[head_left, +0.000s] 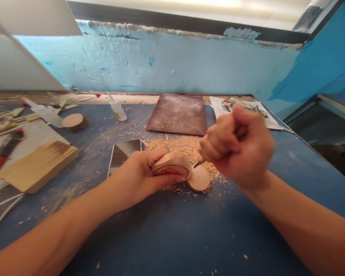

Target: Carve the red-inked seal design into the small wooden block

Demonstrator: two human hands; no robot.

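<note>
My left hand (pixel 143 170) is closed around a piece of wood (pixel 172 168), with its thumb along the near edge. Red lines are drawn on the wood's pale face, and its upper edge is roughly cut. My right hand (pixel 238 145) makes a fist, slightly blurred, around a carving tool (pixel 198 164). Only the tool's thin dark metal tip shows, pointing left close to the wood's right side; the fist hides its handle. Below the tip, a pale round wood disc (pixel 200 179) lies on the blue table (pixel 172 234). Wood shavings (pixel 186 145) are heaped behind my hands.
A phone (pixel 123 149) lies beside my left hand. Farther back are a brown board (pixel 178 114), a glue bottle (pixel 117 107) and a paper sheet (pixel 271 119) with small items. At left are a wood block (pixel 41 165), a red-and-black tool (pixel 5 151), a log slice (pixel 75 122) and sticks.
</note>
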